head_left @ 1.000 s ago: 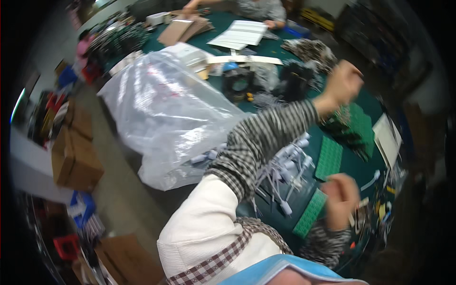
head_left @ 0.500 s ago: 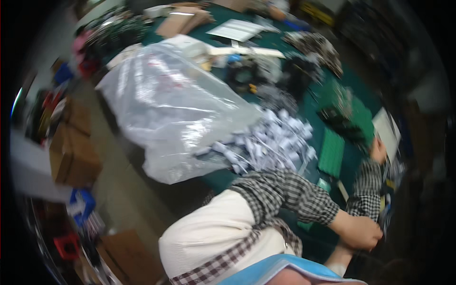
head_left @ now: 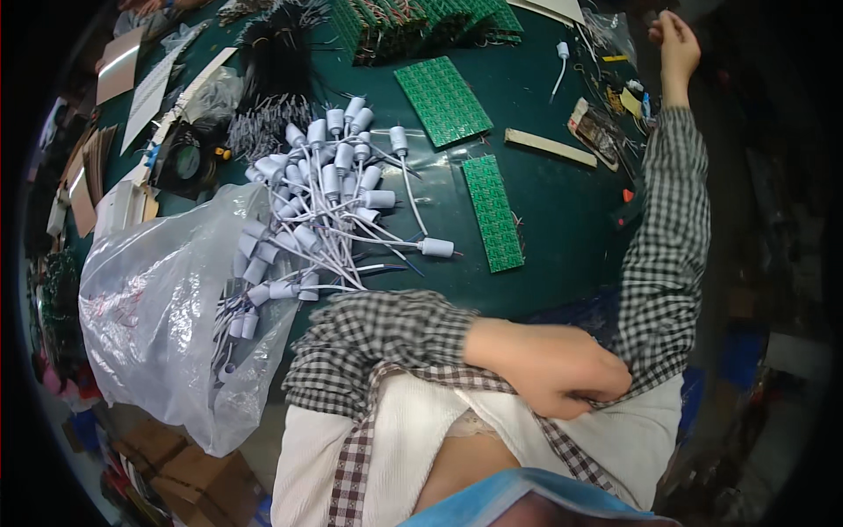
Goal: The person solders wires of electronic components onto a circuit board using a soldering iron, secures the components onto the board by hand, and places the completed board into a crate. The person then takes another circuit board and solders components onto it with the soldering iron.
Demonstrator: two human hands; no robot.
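Tugging checked right sleeve (head_left: 667, 255) at lower centre: left hand (head_left: 549, 369) fingers curled, pinching sleeve fabric near elbow. Right hand (head_left: 678, 46) raised at upper right, fingers loosely closed, contents indiscernible. Apparently a sleeve adjustment; next, likely returning hands to white wired capacitors (head_left: 325, 202) beside plastic bag (head_left: 167, 316).

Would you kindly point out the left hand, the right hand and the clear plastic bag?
left hand (head_left: 549, 367), head view, on the back of the hand at the right sleeve.
right hand (head_left: 678, 44), head view, on its raised palm.
clear plastic bag (head_left: 154, 307), head view, on its crumpled side.
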